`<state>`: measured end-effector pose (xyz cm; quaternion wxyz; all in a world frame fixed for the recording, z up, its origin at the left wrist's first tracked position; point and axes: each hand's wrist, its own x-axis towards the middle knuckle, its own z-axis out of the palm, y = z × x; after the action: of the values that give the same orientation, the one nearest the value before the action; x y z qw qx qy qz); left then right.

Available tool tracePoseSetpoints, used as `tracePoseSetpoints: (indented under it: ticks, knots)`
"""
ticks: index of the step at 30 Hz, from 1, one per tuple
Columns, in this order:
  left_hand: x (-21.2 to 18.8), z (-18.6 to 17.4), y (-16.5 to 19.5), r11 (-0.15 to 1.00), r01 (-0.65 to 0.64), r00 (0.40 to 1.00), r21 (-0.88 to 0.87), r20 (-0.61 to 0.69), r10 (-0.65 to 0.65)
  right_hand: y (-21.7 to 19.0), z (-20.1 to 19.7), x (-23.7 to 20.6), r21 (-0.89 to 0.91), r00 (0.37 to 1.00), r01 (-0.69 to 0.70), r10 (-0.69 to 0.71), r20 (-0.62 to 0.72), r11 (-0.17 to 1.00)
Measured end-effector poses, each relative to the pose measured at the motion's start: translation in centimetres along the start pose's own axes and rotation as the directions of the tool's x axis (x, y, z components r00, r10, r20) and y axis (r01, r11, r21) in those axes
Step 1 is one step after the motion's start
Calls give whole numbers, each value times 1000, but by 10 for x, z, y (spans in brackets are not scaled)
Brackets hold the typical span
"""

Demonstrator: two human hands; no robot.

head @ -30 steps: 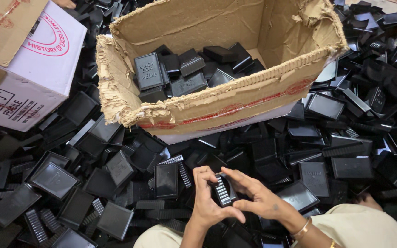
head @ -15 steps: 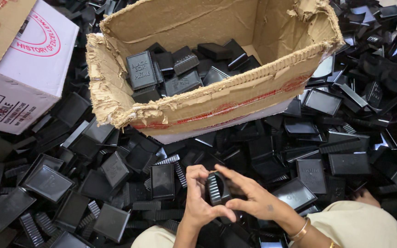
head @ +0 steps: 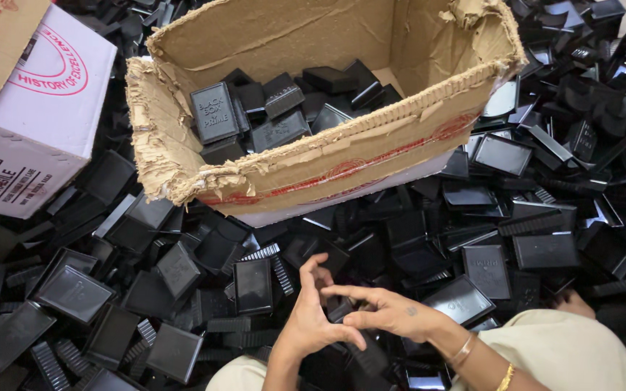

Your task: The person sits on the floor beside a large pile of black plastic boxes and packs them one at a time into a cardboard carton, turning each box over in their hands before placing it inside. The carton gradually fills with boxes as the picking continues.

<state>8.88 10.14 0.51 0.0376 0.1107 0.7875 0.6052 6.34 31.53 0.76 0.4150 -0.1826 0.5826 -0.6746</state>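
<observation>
Cardboard is seen at far left, as a white box (head: pixel 34 123) beside the torn brown carton (head: pixel 342 163), which is part filled with black cases. Black trays (head: pixel 74 293) are spread all around on the floor. Low in the middle, the left hand (head: pixel 309 322) and right hand (head: pixel 389 315) are brought together, fingers curled around a small black piece (head: pixel 340 310) between them, mostly hidden

Torn cardboard box (head: pixel 342 156) at centre, holding plastic cases (head: pixel 277 116); closed carton (head: pixel 34 123) to its left; loose case halves (head: pixel 182 289) heaped around and before both; hands (head: pixel 356 318) nearest.
</observation>
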Motion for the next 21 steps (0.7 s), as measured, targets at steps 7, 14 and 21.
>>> tracePoseSetpoints:
  ticks: [7,14,21]
  knots:
    - [7,15,19,984,-96,972,148,-198,124,5,2,16,406,935,155,-2,-354,901]
    - [-4,22,34,978,-101,970,182,-202,137,5,-37,16,220,797,303,-120,-592,927]
    - [2,8,79,985,96,967,140,-249,-59,-14,-40,11,-205,711,272,-340,-615,940]
